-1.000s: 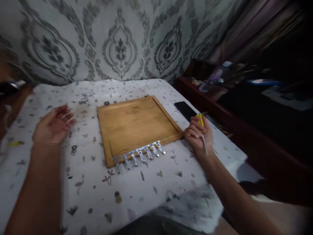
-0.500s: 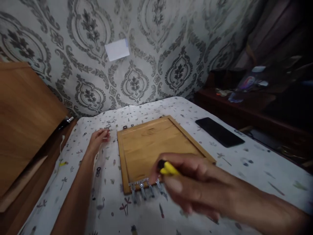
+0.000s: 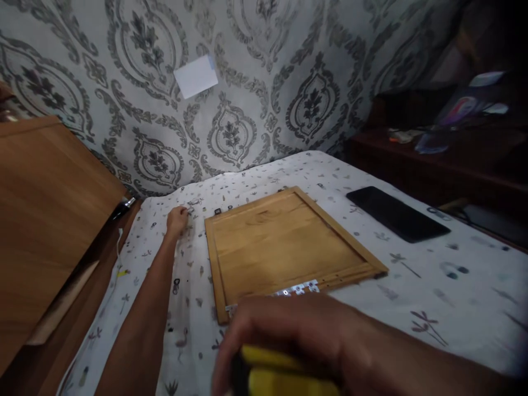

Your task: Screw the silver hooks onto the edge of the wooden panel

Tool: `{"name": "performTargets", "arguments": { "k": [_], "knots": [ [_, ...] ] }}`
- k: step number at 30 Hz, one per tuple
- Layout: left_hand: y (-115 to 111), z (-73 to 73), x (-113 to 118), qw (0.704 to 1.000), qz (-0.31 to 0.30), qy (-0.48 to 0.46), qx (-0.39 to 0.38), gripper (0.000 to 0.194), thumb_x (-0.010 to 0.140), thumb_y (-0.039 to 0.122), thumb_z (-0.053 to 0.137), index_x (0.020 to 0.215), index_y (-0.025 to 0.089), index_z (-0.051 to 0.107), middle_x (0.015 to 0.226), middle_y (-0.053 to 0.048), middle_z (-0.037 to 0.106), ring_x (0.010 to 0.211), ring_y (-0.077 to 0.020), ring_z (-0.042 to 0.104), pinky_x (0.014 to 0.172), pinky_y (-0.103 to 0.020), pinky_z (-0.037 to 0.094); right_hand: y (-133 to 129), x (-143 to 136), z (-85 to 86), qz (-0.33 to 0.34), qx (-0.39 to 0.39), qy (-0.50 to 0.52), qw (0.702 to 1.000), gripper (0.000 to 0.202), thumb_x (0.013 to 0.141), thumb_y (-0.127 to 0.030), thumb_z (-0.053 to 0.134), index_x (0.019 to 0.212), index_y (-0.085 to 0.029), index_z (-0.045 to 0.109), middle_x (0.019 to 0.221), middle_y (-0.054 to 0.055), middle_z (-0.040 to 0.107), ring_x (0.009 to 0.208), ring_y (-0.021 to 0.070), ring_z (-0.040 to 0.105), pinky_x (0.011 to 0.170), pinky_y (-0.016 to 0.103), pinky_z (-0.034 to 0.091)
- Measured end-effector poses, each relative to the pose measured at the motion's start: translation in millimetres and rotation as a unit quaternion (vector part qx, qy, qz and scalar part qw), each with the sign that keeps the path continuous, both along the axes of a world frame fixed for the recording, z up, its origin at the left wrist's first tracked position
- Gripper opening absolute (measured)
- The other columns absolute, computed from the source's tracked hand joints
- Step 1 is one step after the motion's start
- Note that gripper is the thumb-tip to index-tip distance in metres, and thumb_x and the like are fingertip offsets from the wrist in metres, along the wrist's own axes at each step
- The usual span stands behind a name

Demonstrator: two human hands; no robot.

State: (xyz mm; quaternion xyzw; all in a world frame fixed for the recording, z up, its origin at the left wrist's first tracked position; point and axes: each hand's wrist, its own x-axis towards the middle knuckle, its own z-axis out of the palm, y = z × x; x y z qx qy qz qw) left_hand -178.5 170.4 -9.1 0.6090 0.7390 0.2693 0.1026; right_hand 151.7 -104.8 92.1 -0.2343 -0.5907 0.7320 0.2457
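Both hands are busy: the right hand (image 3: 297, 338), close to the camera at 6 o'clock, is clenched round a yellow screwdriver (image 3: 284, 374), of which only the handle shows. Left hand (image 3: 177, 219) is stretched out to 11 o'clock, fingers curled onto the cloth (image 3: 412, 297) at a small metal piece (image 3: 192, 209); whether it has pinched that piece I cannot tell.

Between the hands lies the wooden frame (image 3: 284, 242), flat, back side up. Metal brackets (image 3: 303, 287) line its near edge, partly hidden by the right hand, and two dark hangers (image 3: 223, 209) sit at its far edge. A loose ring (image 3: 176, 285) lies on the cloth just left of the frame.

As a judgement, the step is fetching hardware for the frame, with the screwdriver kept ready; the next move would call for a firm pinch on the small piece and a short carry to the frame's edge.

Room is open on the cloth at 3 o'clock, up to a phone (image 3: 396, 213). A wooden board (image 3: 45, 220) leans close at 9 o'clock, and the wall (image 3: 264, 82) closes 12 o'clock
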Motion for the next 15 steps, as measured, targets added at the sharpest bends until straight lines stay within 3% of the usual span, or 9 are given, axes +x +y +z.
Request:
{"name": "performTargets", "arguments": {
  "k": [2, 4, 6, 9, 15],
  "knots": [
    [-0.7, -1.1, -3.5, 1.000, -0.008, 0.013, -0.004, 0.037, 0.097, 0.037, 0.063, 0.128, 0.016, 0.060, 0.128, -0.011, 0.062, 0.110, -0.0248, 0.064, 0.092, -0.046, 0.057, 3.8, 19.5, 24.1, -0.051, -0.044, -0.047, 0.997, 0.034, 0.083, -0.052, 0.074, 0.103, -0.025, 0.073, 0.077, -0.001, 0.063, 0.066, 0.0101, 0.055, 0.057, 0.020, 0.044],
    [-1.9, -0.8, -6.1, 1.000, -0.018, 0.021, -0.003, 0.037, 0.097, 0.037, 0.063, 0.128, 0.016, 0.060, 0.128, -0.011, 0.062, 0.110, -0.0246, 0.064, 0.092, -0.046, 0.057, 14.5, 33.7, 30.6, -0.091, -0.056, -0.051, 0.993, 0.034, 0.078, -0.050, 0.080, 0.096, -0.022, 0.073, 0.069, -0.003, 0.057, 0.057, 0.0075, 0.045, 0.049, 0.018, 0.036],
    [-3.2, 0.6, -7.5, 0.999, -0.027, 0.024, 0.001, 0.036, 0.097, 0.037, 0.063, 0.127, 0.017, 0.060, 0.129, -0.011, 0.062, 0.110, -0.0245, 0.064, 0.092, -0.046, 0.057, 28.1, 41.9, 22.2, -0.163, -0.071, -0.026, 0.984, 0.037, 0.076, -0.054, 0.080, 0.090, -0.021, 0.072, 0.059, -0.005, 0.048, 0.049, 0.0059, 0.034, 0.042, 0.019, 0.026],
    [-5.5, 3.8, -8.0, 0.999, -0.040, 0.016, 0.008, 0.036, 0.097, 0.037, 0.063, 0.127, 0.017, 0.060, 0.129, -0.011, 0.062, 0.110, -0.0244, 0.064, 0.093, -0.046, 0.057, 45.2, 47.9, 0.4, -0.219, -0.095, 0.020, 0.971, 0.038, 0.073, -0.055, 0.081, 0.082, -0.020, 0.070, 0.051, -0.007, 0.038, 0.045, 0.0053, 0.021, 0.038, 0.020, 0.011],
    [-12.7, 13.0, -7.0, 0.998, -0.034, -0.053, 0.013, 0.036, 0.097, 0.037, 0.063, 0.127, 0.017, 0.061, 0.129, -0.011, 0.062, 0.110, -0.0247, 0.064, 0.092, -0.045, 0.057, 59.3, 60.1, -20.5, -0.277, -0.118, 0.060, 0.952, 0.035, 0.069, -0.050, 0.085, 0.076, -0.020, 0.069, 0.050, -0.008, 0.036, 0.043, 0.0030, 0.016, 0.038, 0.021, 0.005]
  ]
}}
